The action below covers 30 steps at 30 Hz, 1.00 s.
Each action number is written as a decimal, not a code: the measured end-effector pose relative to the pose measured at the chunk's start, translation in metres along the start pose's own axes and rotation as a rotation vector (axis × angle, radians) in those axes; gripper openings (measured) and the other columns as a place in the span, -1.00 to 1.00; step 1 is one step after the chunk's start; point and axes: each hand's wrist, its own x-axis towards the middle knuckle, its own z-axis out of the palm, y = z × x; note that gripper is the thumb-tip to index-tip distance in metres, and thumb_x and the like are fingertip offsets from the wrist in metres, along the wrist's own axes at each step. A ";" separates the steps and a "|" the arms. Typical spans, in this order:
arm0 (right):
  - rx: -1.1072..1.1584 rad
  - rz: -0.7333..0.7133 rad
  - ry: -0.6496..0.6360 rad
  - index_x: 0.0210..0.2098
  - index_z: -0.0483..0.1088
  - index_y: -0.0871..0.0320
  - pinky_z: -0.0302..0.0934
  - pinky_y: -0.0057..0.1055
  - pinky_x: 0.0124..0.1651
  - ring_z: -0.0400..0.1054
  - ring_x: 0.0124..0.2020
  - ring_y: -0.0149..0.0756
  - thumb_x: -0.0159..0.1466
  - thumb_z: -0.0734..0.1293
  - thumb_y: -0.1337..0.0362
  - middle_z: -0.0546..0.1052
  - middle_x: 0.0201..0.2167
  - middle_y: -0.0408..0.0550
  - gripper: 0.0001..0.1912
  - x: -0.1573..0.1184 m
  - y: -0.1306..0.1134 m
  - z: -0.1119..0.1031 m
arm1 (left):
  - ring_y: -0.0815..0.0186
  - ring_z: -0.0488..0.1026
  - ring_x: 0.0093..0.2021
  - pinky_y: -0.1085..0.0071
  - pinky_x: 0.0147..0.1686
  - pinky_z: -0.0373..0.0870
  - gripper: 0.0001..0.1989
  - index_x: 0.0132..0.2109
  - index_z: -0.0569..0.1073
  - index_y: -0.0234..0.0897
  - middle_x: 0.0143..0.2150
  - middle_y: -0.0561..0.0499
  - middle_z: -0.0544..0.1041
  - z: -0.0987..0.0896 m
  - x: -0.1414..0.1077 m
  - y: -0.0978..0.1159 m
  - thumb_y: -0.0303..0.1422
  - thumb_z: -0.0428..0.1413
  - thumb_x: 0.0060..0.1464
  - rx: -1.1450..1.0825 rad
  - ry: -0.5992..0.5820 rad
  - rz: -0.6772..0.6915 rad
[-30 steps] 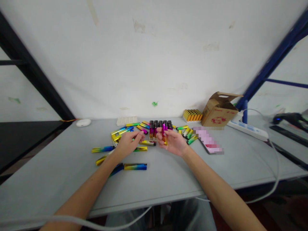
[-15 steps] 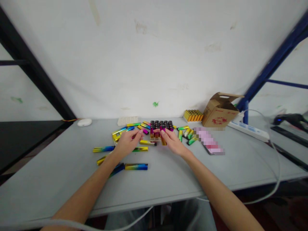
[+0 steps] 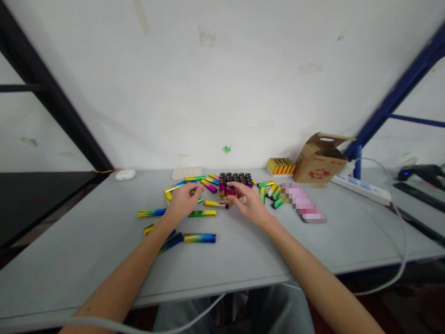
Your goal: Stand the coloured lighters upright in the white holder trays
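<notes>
Where a purple cylinder (image 3: pixel 230 190) sits before the black-topped rows (image 3: pixel 236 177), the right hand (image 3: pixel 252 204) grasps it; the left hand (image 3: pixel 182 202) curls over scattered shiny tubes (image 3: pixel 200 238), its grip hidden from me.

The right hand (image 3: pixel 253 205) is holding a magenta cylinder (image 3: pixel 231 190) in its fingers, black-capped cylinders (image 3: pixel 235 176) standing just beyond them; the left hand (image 3: pixel 182 201) is holding its fingers curled, shiny cylinders (image 3: pixel 203 213) lying around them.
</notes>
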 end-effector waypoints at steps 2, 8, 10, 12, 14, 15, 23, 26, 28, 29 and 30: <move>0.046 -0.012 0.033 0.02 0.37 0.02 0.27 -0.33 -0.11 0.42 -0.20 -0.26 0.28 0.28 0.20 0.52 -0.08 -0.01 -0.69 0.001 0.002 0.003 | 0.19 0.51 -0.33 0.37 -0.29 0.38 -0.62 -0.33 0.56 -0.26 -0.35 -0.04 0.63 0.001 0.000 -0.001 -0.15 -0.06 0.15 -0.012 -0.016 0.005; -0.046 -0.033 0.151 -0.14 0.46 0.04 0.24 -0.24 0.02 0.40 -0.10 -0.17 0.21 0.37 0.17 0.55 -0.15 -0.01 -0.77 0.005 0.006 0.016 | 0.19 0.51 -0.31 0.37 -0.27 0.38 -0.62 -0.31 0.57 -0.26 -0.33 -0.05 0.62 0.005 -0.002 0.000 -0.16 -0.06 0.16 -0.026 -0.027 0.081; -0.130 -0.061 0.169 -0.17 0.48 0.05 0.23 -0.22 0.04 0.37 -0.05 -0.15 0.19 0.39 0.19 0.54 -0.16 0.01 -0.79 0.006 0.008 0.020 | 0.18 0.51 -0.32 0.36 -0.28 0.38 -0.61 -0.31 0.57 -0.27 -0.34 -0.06 0.62 0.006 -0.002 0.000 -0.15 -0.06 0.16 -0.020 -0.039 0.086; -0.231 -0.086 0.191 -0.18 0.50 0.07 0.23 -0.21 0.04 0.35 -0.04 -0.14 0.18 0.41 0.20 0.53 -0.17 0.03 -0.79 0.006 0.011 0.023 | 0.17 0.51 -0.31 0.34 -0.27 0.38 -0.61 -0.31 0.57 -0.28 -0.33 -0.07 0.62 0.007 -0.002 0.001 -0.16 -0.07 0.16 -0.018 -0.056 0.081; -0.320 -0.114 0.224 -0.16 0.51 0.09 0.24 -0.20 0.03 0.35 -0.05 -0.13 0.17 0.42 0.20 0.53 -0.17 0.05 -0.77 0.007 0.013 0.024 | 0.16 0.51 -0.30 0.33 -0.26 0.37 -0.61 -0.30 0.57 -0.30 -0.32 -0.08 0.62 0.008 -0.002 0.001 -0.17 -0.07 0.16 -0.011 -0.066 0.079; -0.353 -0.133 0.235 -0.14 0.51 0.10 0.24 -0.20 0.02 0.34 -0.05 -0.13 0.19 0.41 0.20 0.54 -0.17 0.05 -0.75 0.007 0.014 0.025 | 0.16 0.51 -0.29 0.32 -0.25 0.37 -0.61 -0.30 0.57 -0.30 -0.32 -0.09 0.61 0.008 -0.002 0.001 -0.17 -0.08 0.16 -0.006 -0.067 0.082; -0.391 -0.264 0.227 0.00 0.45 0.12 0.24 -0.23 0.01 0.33 -0.08 -0.19 0.33 0.26 0.23 0.59 -0.23 -0.02 -0.71 0.010 0.012 0.025 | 0.20 0.47 -0.33 0.34 -0.26 0.33 -0.62 -0.34 0.53 -0.30 -0.38 -0.07 0.58 0.006 -0.006 0.012 -0.20 -0.10 0.19 0.051 -0.075 0.154; -0.369 -0.205 0.254 -0.04 0.47 0.11 0.27 -0.24 -0.04 0.36 -0.11 -0.20 0.31 0.28 0.21 0.57 -0.25 0.00 -0.74 0.010 0.012 0.028 | 0.20 0.46 -0.33 0.34 -0.27 0.32 -0.62 -0.34 0.52 -0.29 -0.39 -0.06 0.57 0.006 -0.006 0.013 -0.20 -0.09 0.20 0.050 -0.082 0.165; -0.375 -0.193 0.269 -0.12 0.50 0.09 0.26 -0.23 0.00 0.35 -0.09 -0.20 0.30 0.28 0.22 0.56 -0.24 0.00 -0.79 0.010 0.013 0.027 | 0.19 0.46 -0.33 0.34 -0.26 0.32 -0.63 -0.33 0.52 -0.29 -0.39 -0.07 0.57 0.007 -0.006 0.012 -0.20 -0.09 0.20 0.052 -0.087 0.166; -0.381 -0.201 0.278 -0.16 0.51 0.09 0.25 -0.21 0.04 0.34 -0.06 -0.19 0.30 0.29 0.23 0.55 -0.21 0.00 -0.81 0.011 0.014 0.027 | 0.19 0.46 -0.32 0.33 -0.25 0.32 -0.64 -0.32 0.52 -0.30 -0.38 -0.07 0.56 0.008 -0.006 0.011 -0.20 -0.09 0.20 0.055 -0.091 0.165; -0.388 -0.212 0.285 -0.18 0.52 0.09 0.23 -0.19 0.08 0.31 -0.02 -0.18 0.29 0.29 0.24 0.54 -0.16 0.01 -0.82 0.011 0.015 0.025 | 0.18 0.46 -0.30 0.32 -0.24 0.33 -0.65 -0.32 0.52 -0.30 -0.37 -0.08 0.56 0.009 -0.006 0.010 -0.21 -0.08 0.20 0.061 -0.097 0.165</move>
